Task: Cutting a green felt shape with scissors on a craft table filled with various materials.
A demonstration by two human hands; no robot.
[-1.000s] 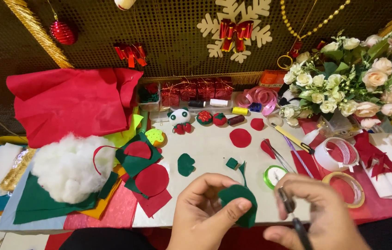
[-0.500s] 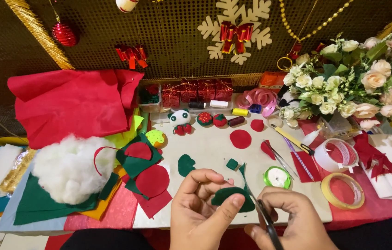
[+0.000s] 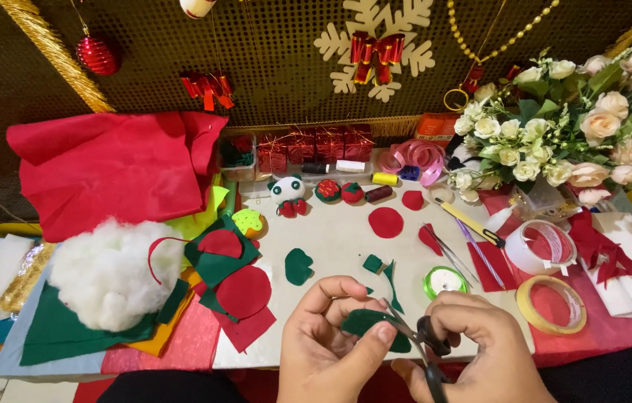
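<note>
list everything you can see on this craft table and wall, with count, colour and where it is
green felt piece: one, dark green, pinched in the left hand
scissors: one, black handles, in the right hand, blades at the felt
stuffing: one heap, white, left on the table
red fabric: one, red, back left
felt circles: several, red, mid table
ribbon spool: one, green, above the right hand
tape rolls: two, one clear, one yellowish, right
bouquet: one, cream and white flowers, back right
panda toy: one, white, black and red, back centre
snowflake: one, cream with red bow, on the wall
left hand: holding the felt
right hand: gripping the scissors
</note>
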